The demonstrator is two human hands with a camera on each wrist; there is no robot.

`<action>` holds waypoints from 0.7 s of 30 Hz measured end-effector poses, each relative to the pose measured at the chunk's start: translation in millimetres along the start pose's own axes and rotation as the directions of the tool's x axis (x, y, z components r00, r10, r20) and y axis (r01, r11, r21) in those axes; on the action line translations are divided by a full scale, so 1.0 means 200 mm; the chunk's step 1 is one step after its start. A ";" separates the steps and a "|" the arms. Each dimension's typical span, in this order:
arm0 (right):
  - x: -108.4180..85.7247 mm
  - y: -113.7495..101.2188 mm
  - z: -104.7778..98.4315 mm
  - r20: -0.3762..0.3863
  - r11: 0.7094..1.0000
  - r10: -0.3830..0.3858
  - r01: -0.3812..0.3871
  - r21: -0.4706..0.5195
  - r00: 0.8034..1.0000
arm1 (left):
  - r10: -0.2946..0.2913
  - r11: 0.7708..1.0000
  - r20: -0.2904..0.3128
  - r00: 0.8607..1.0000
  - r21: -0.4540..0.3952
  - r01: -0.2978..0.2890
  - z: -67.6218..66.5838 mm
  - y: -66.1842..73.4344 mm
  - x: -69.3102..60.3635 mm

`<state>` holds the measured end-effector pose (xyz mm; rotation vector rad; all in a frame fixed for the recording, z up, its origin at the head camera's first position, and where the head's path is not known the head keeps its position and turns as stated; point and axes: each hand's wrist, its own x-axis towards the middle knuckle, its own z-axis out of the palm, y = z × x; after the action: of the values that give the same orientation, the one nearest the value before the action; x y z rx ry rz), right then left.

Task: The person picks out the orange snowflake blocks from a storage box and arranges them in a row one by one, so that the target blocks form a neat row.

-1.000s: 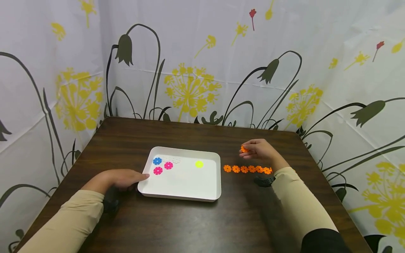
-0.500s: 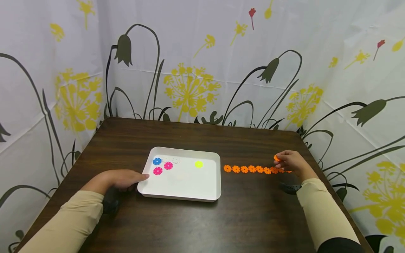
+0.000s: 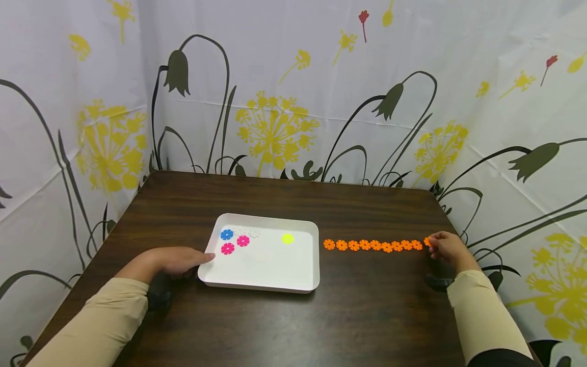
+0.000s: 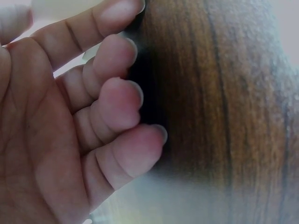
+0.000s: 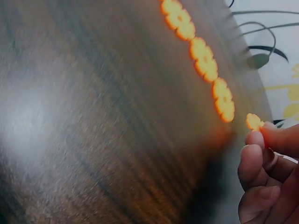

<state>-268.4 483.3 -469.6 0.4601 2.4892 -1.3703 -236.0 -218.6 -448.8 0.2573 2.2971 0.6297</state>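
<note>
At the right end of an orange row, my right hand [image 3: 451, 248] pinches an orange flower-shaped disc [image 3: 427, 241] between thumb and fingertips. The right wrist view shows this disc [image 5: 253, 122] slightly apart from the last one lying in the row [image 5: 223, 100]. My left hand [image 3: 181, 260] holds the left side of the white tray [image 3: 275, 278], its thumb over the rim. In the left wrist view the left fingers [image 4: 121, 105] bend beside the wood, and the tray is barely visible. Inside the tray lie a blue disc [image 3: 227, 234], two pink discs [image 3: 243, 240] and a yellow disc [image 3: 287, 238].
Several orange discs [image 3: 375, 245] run in a line across the dark wooden table [image 3: 348, 316], from the tray's right side toward the table's right edge. Faint white discs [image 3: 254, 234] lie at the tray's back. A flower-patterned curtain [image 3: 284, 66] hangs behind the table.
My right hand has moved right, then lowered to the far end of the row, carrying an orange disc. Discs formerly behind the right hand and wrist now show. The left hand stays on the tray.
</note>
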 end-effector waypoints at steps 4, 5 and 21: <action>0.00 0.04 0.00 0.002 0.998 0.006 -0.006 -0.056 1.000 | 0.013 1.000 0.000 1.000 0.001 -0.013 0.00 0.00 -0.01; 0.00 0.04 0.01 -0.007 0.998 0.008 -0.008 -0.064 1.000 | 0.019 1.000 0.000 1.000 0.001 -0.019 0.00 0.00 -0.01; -0.03 0.02 0.06 -0.137 0.920 -0.046 -0.012 -0.393 0.990 | 0.023 0.986 -0.289 0.957 -0.149 -0.068 0.04 -0.05 0.02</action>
<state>-259.9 473.7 -477.0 0.4597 2.7968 -0.8277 -233.0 -222.9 -460.6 0.1514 2.5045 0.9198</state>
